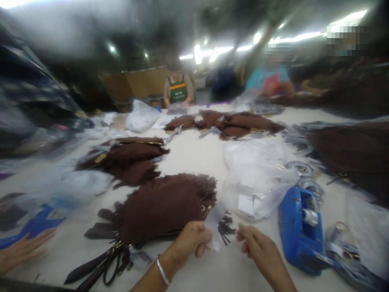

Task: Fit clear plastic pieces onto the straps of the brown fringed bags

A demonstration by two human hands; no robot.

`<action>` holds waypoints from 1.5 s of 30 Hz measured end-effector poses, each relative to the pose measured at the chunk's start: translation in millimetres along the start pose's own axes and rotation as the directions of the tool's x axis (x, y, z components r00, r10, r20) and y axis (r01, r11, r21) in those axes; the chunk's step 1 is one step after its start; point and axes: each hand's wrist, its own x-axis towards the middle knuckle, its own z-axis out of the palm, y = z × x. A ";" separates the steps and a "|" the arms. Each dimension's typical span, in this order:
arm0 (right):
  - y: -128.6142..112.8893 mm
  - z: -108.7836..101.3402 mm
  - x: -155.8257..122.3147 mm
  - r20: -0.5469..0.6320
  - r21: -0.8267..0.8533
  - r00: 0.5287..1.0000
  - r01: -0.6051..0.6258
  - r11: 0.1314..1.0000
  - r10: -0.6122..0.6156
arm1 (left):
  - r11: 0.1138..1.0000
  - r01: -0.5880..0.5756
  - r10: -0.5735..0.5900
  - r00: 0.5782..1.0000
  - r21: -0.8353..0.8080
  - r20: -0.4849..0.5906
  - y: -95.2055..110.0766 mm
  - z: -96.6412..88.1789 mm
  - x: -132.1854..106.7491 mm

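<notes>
My left hand [191, 240], with a silver bangle on the wrist, is closed in a pinch on a small strip of white or clear material [215, 227] just in front of a brown fringed bag [161, 207]. My right hand [258, 243] is beside it, fingers curled together near the same strip; what it grips is blurred. A dark tassel [225, 228] lies between the two hands. The bag's dark straps [103, 265] trail toward me.
More brown fringed bags [127, 156] [231, 121] lie across the white table [194, 154]. Clear plastic bags [258, 178] sit in the middle right, a blue tape dispenser [299, 231] at right. Another person's hand [21, 249] rests at left. People work at the far side.
</notes>
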 end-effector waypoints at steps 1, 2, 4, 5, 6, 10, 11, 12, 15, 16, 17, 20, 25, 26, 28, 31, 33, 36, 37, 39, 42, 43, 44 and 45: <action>-3.3 19.7 -13.2 0.167 0.236 0.983 -0.116 0.965 0.077 | 1.000 0.017 -0.017 1.000 -0.003 0.017 -3.8 -3.2 -7.6; -7.5 40.3 -24.9 0.312 0.425 0.945 -0.236 0.874 0.103 | 0.999 0.032 -0.032 0.999 -0.001 0.032 -7.2 -5.9 -15.4; -17.5 77.0 -41.9 0.436 0.643 0.899 -0.340 0.687 0.037 | 0.999 0.053 -0.053 0.997 0.008 0.063 -13.9 -10.5 -32.2; -22.6 90.7 -46.7 0.451 0.696 0.893 -0.361 0.621 0.013 | 0.998 0.065 -0.066 0.995 0.017 0.073 -17.9 -13.2 -41.3; -27.1 100.6 -49.2 0.434 0.736 0.901 -0.357 0.575 0.004 | 0.996 0.083 -0.086 0.994 0.032 0.074 -22.6 -16.5 -51.1; -36.2 113.4 -46.2 0.284 0.788 0.955 -0.280 0.548 0.080 | 0.961 0.217 -0.223 0.975 0.172 0.014 -50.3 -38.6 -92.6; -36.6 115.0 -45.6 0.262 0.768 0.961 -0.265 0.583 0.092 | 0.944 0.252 -0.254 0.967 0.212 -0.018 -56.8 -45.6 -102.3; -37.1 117.8 -46.3 0.256 0.735 0.962 -0.257 0.627 0.094 | 0.933 0.273 -0.269 0.962 0.234 -0.049 -61.3 -52.3 -111.3; -42.1 135.1 -57.1 0.308 0.640 0.951 -0.232 0.733 0.032 | 0.969 0.168 -0.145 0.980 0.183 -0.133 -56.7 -68.3 -132.7; -45.8 143.3 -63.0 0.334 0.627 0.943 -0.218 0.748 -0.005 | 0.988 0.071 -0.048 0.986 0.141 -0.160 -48.8 -71.7 -137.7; -50.3 152.0 -69.6 0.367 0.618 0.929 -0.207 0.759 -0.045 | 0.994 -0.038 0.057 0.981 0.103 -0.185 -38.9 -74.4 -141.6; -65.4 177.3 -89.4 0.453 0.583 0.885 -0.201 0.787 -0.109 | 0.970 -0.229 0.242 0.941 0.083 -0.235 -8.9 -82.0 -148.5; -74.4 207.8 -109.9 0.537 0.442 0.819 -0.068 0.894 -0.203 | 0.965 -0.204 0.257 0.864 0.164 -0.433 -4.3 -102.9 -157.5; -73.5 212.5 -111.8 0.537 0.414 0.813 -0.021 0.910 -0.226 | 0.977 -0.192 0.212 0.866 0.092 -0.453 -8.5 -106.9 -160.5; -71.1 221.5 -114.6 0.554 0.376 0.788 0.048 0.925 -0.267 | 0.979 -0.194 0.141 0.859 -0.059 -0.492 -15.9 -113.3 -168.0; -69.9 235.4 -118.5 0.623 0.375 0.713 0.089 0.923 -0.322 | 0.961 -0.246 0.136 0.815 -0.124 -0.563 -21.4 -120.1 -182.7; -72.6 244.6 -122.1 0.678 0.384 0.648 0.090 0.919 -0.347 | 0.958 -0.266 0.154 0.793 -0.108 -0.590 -24.0 -125.2 -194.0; -82.3 255.8 -128.2 0.756 0.373 0.551 0.078 0.924 -0.352 | 0.957 -0.277 0.159 0.751 -0.086 -0.641 -32.3 -135.4 -212.2; -86.6 258.4 -129.9 0.775 0.365 0.530 0.070 0.928 -0.345 | 0.958 -0.277 0.158 0.734 -0.079 -0.661 -36.4 -138.9 -218.3; -94.9 262.3 -131.7 0.799 0.348 0.505 0.053 0.936 -0.326 | 0.958 -0.279 0.161 0.700 -0.059 -0.695 -45.3 -145.3 -230.3; -102.0 267.1 -130.5 0.820 0.333 0.479 0.045 0.942 -0.313 | 0.966 -0.259 0.159 0.662 -0.024 -0.732 -56.8 -152.4 -247.0; -101.8 268.9 -129.4 0.822 0.326 0.477 0.053 0.944 -0.311 | 0.971 -0.237 0.158 0.644 0.001 -0.749 -59.5 -154.3 -252.4; -100.3 270.7 -128.1 0.823 0.314 0.479 0.065 0.947 -0.306 | 0.978 -0.206 0.161 0.618 0.040 -0.770 -61.7 -156.1 -257.8; -97.7 272.2 -126.7 0.822 0.293 0.488 0.079 0.953 -0.293 | 0.983 -0.165 0.167 0.588 0.085 -0.791 -63.7 -158.0 -263.1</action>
